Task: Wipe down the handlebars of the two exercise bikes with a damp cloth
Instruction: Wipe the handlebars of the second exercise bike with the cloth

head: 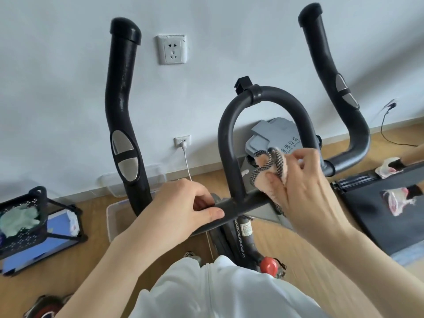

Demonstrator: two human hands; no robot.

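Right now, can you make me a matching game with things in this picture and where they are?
Things:
1. cloth
2. left hand
3. red knob
4. wall socket

Places:
A. on the white wall
B. low on the bike frame
C. bunched in the right hand
D. gripping the crossbar

Pairs: 1-C, 2-D, 3-B, 4-A

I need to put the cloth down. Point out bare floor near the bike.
Bare wood floor lies between the bike's red knob and the treadmill. Left is crowded: clear bin, black basket.
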